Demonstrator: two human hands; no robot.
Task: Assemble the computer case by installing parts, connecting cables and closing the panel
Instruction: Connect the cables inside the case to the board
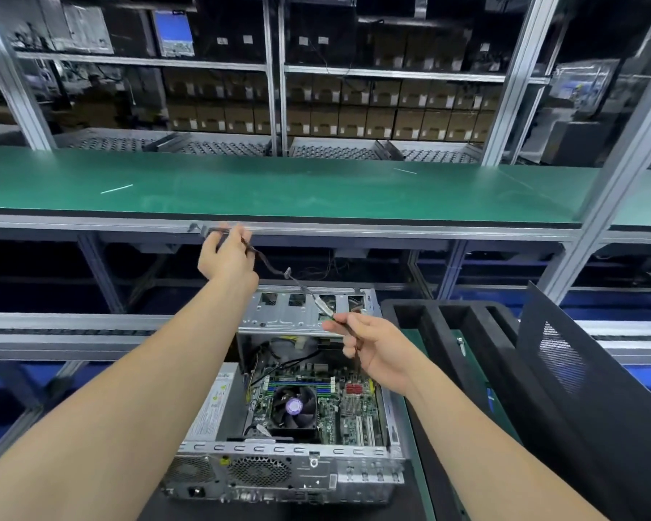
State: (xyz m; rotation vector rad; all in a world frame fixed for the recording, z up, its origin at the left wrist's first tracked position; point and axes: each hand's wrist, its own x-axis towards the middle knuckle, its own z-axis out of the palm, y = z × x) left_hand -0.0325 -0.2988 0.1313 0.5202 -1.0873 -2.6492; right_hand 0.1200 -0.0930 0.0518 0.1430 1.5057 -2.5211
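Bright, even light from above on green bench top point(316, 189), faint sheen streaks. Shelves point(391, 74) behind it dim, murky, soft. Deep shadow below it. Posts point(624, 152) right of it slanted by wide-angle distortion. Left hand point(228, 257) at its front edge motion-blurred.

The person's left grip point(228, 257) holds one end of a black cable point(322, 305) up high. The right grip point(373, 347) pinches the other end above the open computer case point(279, 471). A black side panel point(579, 389) stands tilted on the right.

One head-worn camera (wide-angle) looks forward and down, close over the computer case point(279, 471).
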